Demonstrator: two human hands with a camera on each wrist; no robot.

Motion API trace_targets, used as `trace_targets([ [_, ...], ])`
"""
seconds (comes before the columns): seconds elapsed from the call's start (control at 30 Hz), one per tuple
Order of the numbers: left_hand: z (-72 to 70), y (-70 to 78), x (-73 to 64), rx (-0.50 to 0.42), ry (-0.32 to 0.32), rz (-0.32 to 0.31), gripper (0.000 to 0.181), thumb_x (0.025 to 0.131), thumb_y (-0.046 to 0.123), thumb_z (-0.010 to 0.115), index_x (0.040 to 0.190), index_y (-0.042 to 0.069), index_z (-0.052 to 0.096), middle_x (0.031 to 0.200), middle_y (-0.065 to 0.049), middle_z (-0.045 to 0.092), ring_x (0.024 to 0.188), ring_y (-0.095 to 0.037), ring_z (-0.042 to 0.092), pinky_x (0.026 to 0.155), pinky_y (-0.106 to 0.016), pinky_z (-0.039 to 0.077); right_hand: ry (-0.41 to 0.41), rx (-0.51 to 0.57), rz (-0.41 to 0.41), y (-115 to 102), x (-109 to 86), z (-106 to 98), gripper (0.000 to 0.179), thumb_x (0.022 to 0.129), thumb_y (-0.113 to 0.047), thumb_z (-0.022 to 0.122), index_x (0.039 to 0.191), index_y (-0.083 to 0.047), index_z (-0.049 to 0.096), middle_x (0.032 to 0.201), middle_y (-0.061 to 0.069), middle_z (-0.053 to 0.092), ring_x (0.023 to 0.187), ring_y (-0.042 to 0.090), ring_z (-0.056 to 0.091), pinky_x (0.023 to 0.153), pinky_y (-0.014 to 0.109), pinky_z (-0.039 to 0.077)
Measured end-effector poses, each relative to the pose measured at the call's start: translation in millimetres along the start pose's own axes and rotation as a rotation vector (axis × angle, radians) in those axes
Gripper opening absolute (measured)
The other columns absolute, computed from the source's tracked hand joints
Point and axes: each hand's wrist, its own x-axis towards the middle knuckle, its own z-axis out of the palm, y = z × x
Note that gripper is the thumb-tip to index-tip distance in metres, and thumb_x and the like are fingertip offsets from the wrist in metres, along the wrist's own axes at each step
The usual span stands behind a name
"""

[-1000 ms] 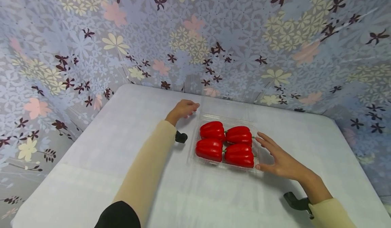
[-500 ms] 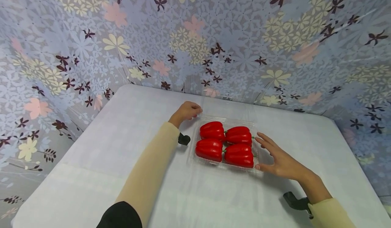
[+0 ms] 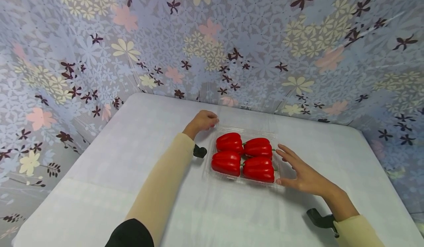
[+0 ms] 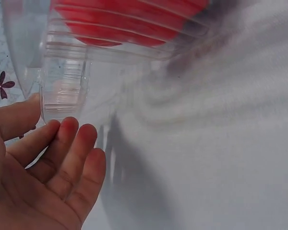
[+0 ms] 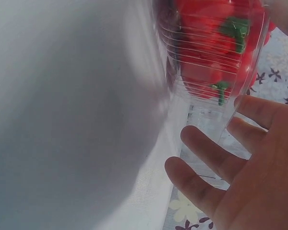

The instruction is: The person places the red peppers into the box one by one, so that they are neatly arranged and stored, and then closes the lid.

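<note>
Several red bell peppers (image 3: 258, 169) with green stems lie in two rows inside a clear plastic clamshell container (image 3: 255, 182). The container's see-through lid (image 3: 246, 117) is folded back, away from the person. At the back left corner, my left hand (image 3: 202, 120) pinches the clear plastic edge between thumb and forefinger; its other fingers lie loosely bent in the left wrist view. My right hand (image 3: 299, 171) rests at the container's right side. Its fingers are spread, with the thumb near the front corner and the forefinger touching the ribbed wall's rim (image 5: 249, 72).
A white-covered table (image 3: 109, 158) bears the container. Behind it hangs a floral-patterned cloth (image 3: 185, 48), close to the table's back edge. Dark wrist camera mounts (image 3: 319, 219) stick out under both wrists.
The left hand has moved slightly right to the container's back corner, and its fingers have closed on the plastic edge. The right hand and the bell peppers stay as they were.
</note>
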Motion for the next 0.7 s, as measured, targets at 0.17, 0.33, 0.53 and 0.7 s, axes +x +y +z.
trace_targets([
  [0.17,-1.0,3.4,0.1,-0.065,0.012,0.061,0.045,0.099,0.014,0.059,0.141,0.0,0.051,0.134,-0.016,0.061,0.116,-0.03,0.064,0.099,-0.041,0.055,-0.004,-0.01,-0.001,-1.4,-0.6,-0.8,0.092,0.081,-0.033,0.079,0.153,-0.003,0.031,0.162,0.024,0.02,0.131,0.051,0.046,0.099,0.073,0.042],
  [0.33,-4.7,8.0,2.5,-0.137,0.024,0.122,0.05,0.095,0.005,0.062,0.143,0.0,0.048,0.135,-0.018,0.058,0.116,-0.031,0.063,0.099,-0.041,0.055,-0.001,-0.034,0.005,-2.7,-1.7,-0.9,0.092,0.08,-0.035,0.08,0.153,-0.005,0.031,0.162,0.022,0.02,0.135,0.05,0.043,0.1,0.075,0.039],
  [0.53,-7.5,8.1,3.8,-0.263,0.038,0.164,0.05,0.094,-0.002,0.06,0.142,-0.002,0.048,0.125,-0.02,0.056,0.111,-0.035,0.064,0.098,-0.039,0.057,-0.004,-0.061,0.019,-4.8,-0.4,-0.8,0.093,0.08,-0.037,0.079,0.153,-0.006,0.032,0.163,0.02,0.021,0.143,0.049,0.029,0.102,0.078,0.033],
  [0.7,-6.1,6.4,4.7,-0.32,0.064,0.177,0.04,0.094,-0.004,0.058,0.134,-0.005,0.053,0.109,-0.013,0.056,0.101,-0.03,0.065,0.093,-0.037,0.059,-0.004,-0.096,0.036,-6.3,1.0,-1.2,0.094,0.078,-0.038,0.08,0.153,-0.006,0.033,0.162,0.021,0.023,0.144,0.049,0.027,0.102,0.078,0.033],
])
